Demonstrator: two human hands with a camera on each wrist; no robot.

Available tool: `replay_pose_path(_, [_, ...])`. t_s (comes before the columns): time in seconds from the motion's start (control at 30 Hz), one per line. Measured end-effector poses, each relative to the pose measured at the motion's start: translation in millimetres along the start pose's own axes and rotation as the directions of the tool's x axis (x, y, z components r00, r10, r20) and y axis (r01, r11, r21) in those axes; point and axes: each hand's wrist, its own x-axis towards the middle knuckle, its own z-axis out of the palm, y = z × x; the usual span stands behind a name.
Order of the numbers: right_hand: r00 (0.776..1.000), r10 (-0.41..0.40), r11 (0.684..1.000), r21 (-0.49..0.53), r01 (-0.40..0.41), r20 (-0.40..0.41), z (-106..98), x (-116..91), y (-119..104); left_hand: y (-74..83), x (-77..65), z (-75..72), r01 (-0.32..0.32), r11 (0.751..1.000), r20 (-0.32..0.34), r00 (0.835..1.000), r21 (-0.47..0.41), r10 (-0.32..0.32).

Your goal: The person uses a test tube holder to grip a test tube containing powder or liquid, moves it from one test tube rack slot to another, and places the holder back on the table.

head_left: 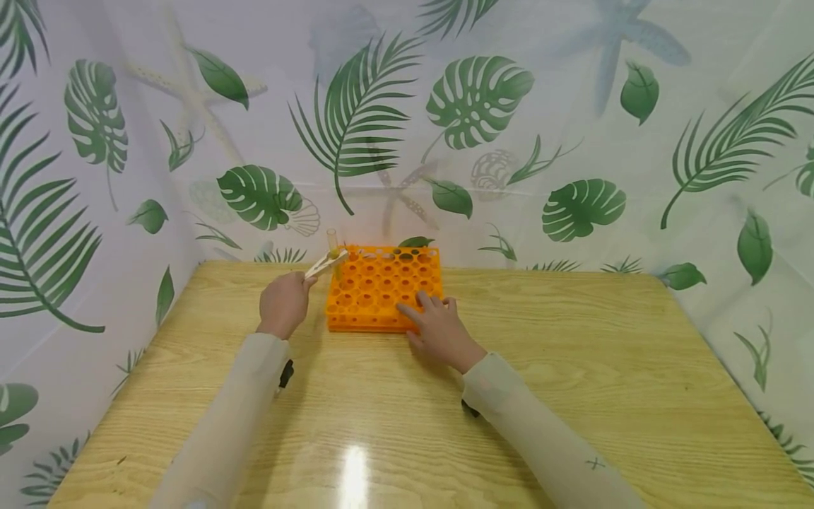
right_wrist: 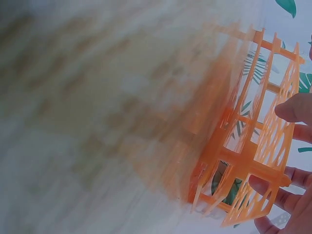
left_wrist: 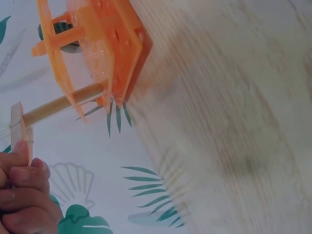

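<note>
In the head view my left hand (head_left: pixel 284 305) grips a wooden test tube clamp (head_left: pixel 323 265). The clamp's jaws are around a glass test tube (head_left: pixel 332 240), near its upper part. Yellowish-brown contents show in the tube (left_wrist: pixel 61 108) in the left wrist view, where its lower part passes through the top tier of the orange test tube rack (left_wrist: pixel 92 39) at the left back corner. My right hand (head_left: pixel 441 332) holds the rack (head_left: pixel 375 311) by its front right corner, thumb and fingers spread over the edge (right_wrist: pixel 273 170).
The rack stands at the back of a wood-grain table (head_left: pixel 394 403), close to a white cloth backdrop (head_left: pixel 394 42) printed with green leaves and starfish. Rows of round holes cover the rack's top. Bare tabletop shows on both sides of it.
</note>
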Motion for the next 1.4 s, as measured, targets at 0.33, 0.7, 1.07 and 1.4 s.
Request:
replay_pose_path(0.33, [1.0, -0.005, 1.0, -0.001, 0.005, -0.016, -0.3, -0.3, 0.6, 2.6, 1.5, -6.8, -0.019, 1.0, -0.013, 1.0, 0.015, 0.02])
replay_pose_path(0.7, [1.0, -0.011, 1.0, -0.007, 0.011, -0.028, 2.5, -0.2, 1.6, 5.2, 3.1, -9.5, 0.0, 1.0, 0.004, 1.0, 0.005, 0.0])
replay_pose_path(1.07, [0.999, -0.01, 1.0, -0.001, 0.01, -0.031, 0.8, -1.5, -0.5, 8.4, 2.5, -14.4, 0.0, 1.0, -0.016, 1.0, -0.003, 0.0])
replay_pose_path(1.4, [1.0, -0.004, 1.0, -0.008, 0.004, -0.018, 1.4, -0.9, -0.3, 8.7, 4.4, -19.2, 0.007, 1.0, -0.032, 0.999, 0.006, -0.007])
